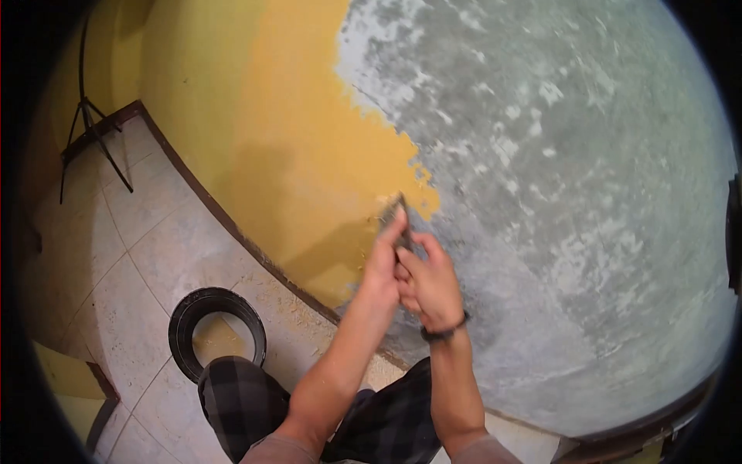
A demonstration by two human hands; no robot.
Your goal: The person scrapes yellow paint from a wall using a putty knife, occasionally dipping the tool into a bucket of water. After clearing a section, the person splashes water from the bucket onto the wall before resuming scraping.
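Observation:
My left hand [384,261] and my right hand [434,284] are close together in front of the wall, fingers closed around a scraper [407,241]. Only a dark, narrow part of the scraper shows between the fingers; most of its handle is hidden. Its tip meets the ragged edge of the yellow paint [325,155]. Small flakes of loosened paint cling near that tip. To the right, bare grey plaster [556,216] with whitish patches is exposed. A dark band circles my right wrist.
A black bucket [179,331] holding pale material stands on the tiled floor [127,232] by my knee. Paint scraps [304,313] lie along the brown baseboard [202,185]. A black tripod stand [94,127] occupies the far left corner.

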